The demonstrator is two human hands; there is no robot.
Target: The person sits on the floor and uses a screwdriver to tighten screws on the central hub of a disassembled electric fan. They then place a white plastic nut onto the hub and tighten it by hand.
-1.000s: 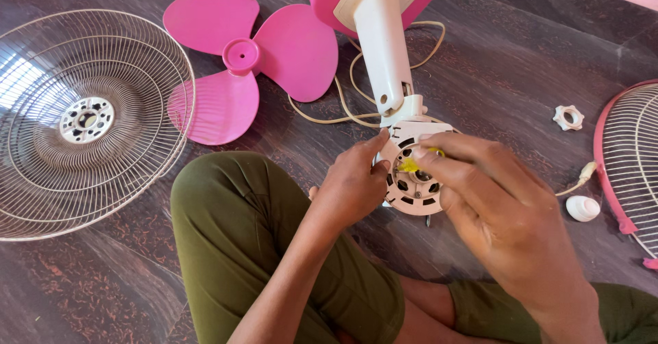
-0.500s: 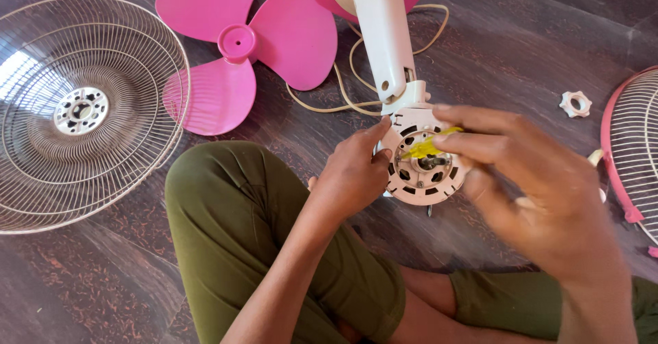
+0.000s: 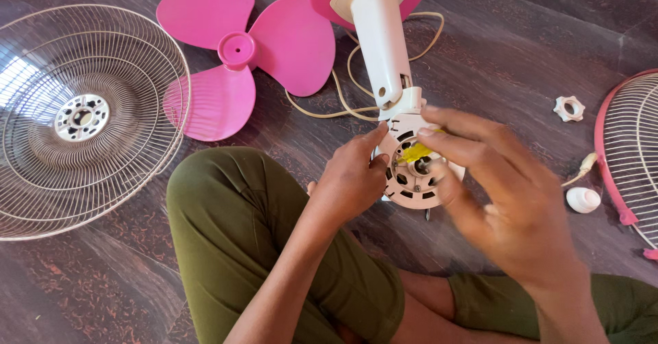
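A bright pink three-bladed fan blade [image 3: 240,49] lies on a dark brown wood-grain floor [image 3: 507,49]. The wire fan guard [image 3: 82,118] is pale cream with a white hub. The fan neck [image 3: 380,42] and round motor housing [image 3: 411,179] are white. The small tool [image 3: 413,153] is yellow. The trousers [image 3: 233,234] are olive green.

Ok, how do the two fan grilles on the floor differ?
The left grille is whitish bare wire, fully in view, with a round hub plate in its middle. The right grille has a pink rim and is cut off by the frame edge, its middle unseen. Both are round wire guards lying on the dark floor.
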